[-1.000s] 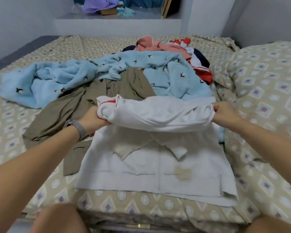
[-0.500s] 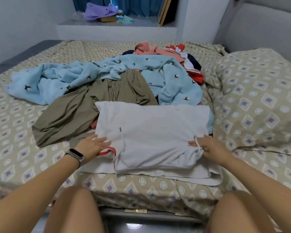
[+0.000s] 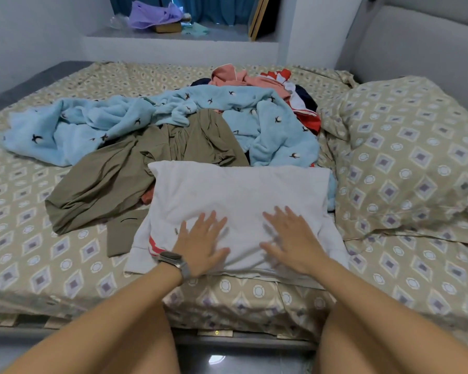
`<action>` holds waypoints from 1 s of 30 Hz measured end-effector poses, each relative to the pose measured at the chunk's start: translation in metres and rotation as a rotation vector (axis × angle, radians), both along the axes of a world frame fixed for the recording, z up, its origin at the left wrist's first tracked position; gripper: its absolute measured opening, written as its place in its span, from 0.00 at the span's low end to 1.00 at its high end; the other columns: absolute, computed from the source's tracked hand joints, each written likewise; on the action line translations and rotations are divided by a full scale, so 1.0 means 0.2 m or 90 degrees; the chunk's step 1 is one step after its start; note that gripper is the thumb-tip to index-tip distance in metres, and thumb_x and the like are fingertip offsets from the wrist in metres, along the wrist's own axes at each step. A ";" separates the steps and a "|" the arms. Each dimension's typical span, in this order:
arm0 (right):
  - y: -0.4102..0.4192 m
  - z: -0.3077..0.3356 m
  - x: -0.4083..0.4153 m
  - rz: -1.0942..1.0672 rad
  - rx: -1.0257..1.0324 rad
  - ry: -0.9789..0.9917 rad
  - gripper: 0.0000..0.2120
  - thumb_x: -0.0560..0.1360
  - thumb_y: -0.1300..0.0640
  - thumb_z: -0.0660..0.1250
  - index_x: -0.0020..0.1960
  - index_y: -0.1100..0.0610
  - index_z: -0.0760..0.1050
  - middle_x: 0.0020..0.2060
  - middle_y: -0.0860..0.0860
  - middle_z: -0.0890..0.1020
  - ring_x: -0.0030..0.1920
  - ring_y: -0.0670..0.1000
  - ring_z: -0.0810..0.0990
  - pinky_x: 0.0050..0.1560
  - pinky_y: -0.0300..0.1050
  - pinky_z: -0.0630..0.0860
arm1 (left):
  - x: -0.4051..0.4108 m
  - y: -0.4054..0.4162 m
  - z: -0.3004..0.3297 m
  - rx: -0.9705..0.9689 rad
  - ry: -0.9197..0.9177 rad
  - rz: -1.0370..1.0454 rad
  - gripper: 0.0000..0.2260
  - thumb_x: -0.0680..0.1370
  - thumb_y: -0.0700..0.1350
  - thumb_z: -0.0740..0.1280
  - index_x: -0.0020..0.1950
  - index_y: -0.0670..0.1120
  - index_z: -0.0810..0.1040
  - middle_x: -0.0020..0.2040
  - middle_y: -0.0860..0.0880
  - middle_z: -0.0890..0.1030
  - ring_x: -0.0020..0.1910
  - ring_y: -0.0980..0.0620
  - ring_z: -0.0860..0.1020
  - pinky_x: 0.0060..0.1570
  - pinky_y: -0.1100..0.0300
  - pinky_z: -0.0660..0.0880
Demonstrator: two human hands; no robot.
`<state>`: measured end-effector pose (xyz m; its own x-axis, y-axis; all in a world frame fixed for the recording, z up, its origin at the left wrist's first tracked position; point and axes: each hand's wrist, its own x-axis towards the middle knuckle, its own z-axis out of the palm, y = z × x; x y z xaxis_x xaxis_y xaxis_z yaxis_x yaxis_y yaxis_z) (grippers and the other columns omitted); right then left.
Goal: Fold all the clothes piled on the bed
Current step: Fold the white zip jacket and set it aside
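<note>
Both hands lie flat, palms down, on the near half of the folded white garment [image 3: 235, 201]. The left hand [image 3: 200, 245] has its fingers straight and spread, pointing away from the person and a little to the right, with a grey watch [image 3: 173, 261] on the wrist. The right hand [image 3: 291, 238] also has its fingers straight and fanned, pointing away and slightly to the left; it is somewhat blurred, so its fingertips are not sharp. Neither hand grips anything. The two hands sit side by side, near each other but apart, and both forearms reach in from the bottom of the view over the person's bare knees.

The bed [image 3: 38, 265] is covered with a tan sheet printed with diamonds and circles, and a pillow [image 3: 405, 163] in the same print lies to the right. Beyond the bed stands a pale wall with a ledge [image 3: 179, 36] carrying a purple cloth, with blue curtains behind it.

The white garment sits at the near edge of the bed, right in front of the person. It is folded into a rough rectangle whose long axis runs left to right (a red trim shows at its near left corner). Behind it lie an olive garment [image 3: 114, 179], touching its left side, then a light blue bird-print garment [image 3: 92, 125], and farther back a pink and red heap [image 3: 254, 79]
</note>
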<state>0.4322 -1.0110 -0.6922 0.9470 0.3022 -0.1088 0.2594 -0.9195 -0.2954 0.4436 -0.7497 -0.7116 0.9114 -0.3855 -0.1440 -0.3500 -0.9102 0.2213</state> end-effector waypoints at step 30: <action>-0.14 -0.21 0.05 -0.020 -0.095 0.256 0.42 0.78 0.39 0.59 0.80 0.54 0.39 0.78 0.50 0.38 0.78 0.52 0.38 0.76 0.56 0.39 | -0.02 0.14 -0.20 0.164 0.143 0.177 0.64 0.46 0.81 0.24 0.76 0.47 0.29 0.76 0.42 0.30 0.76 0.44 0.32 0.74 0.42 0.37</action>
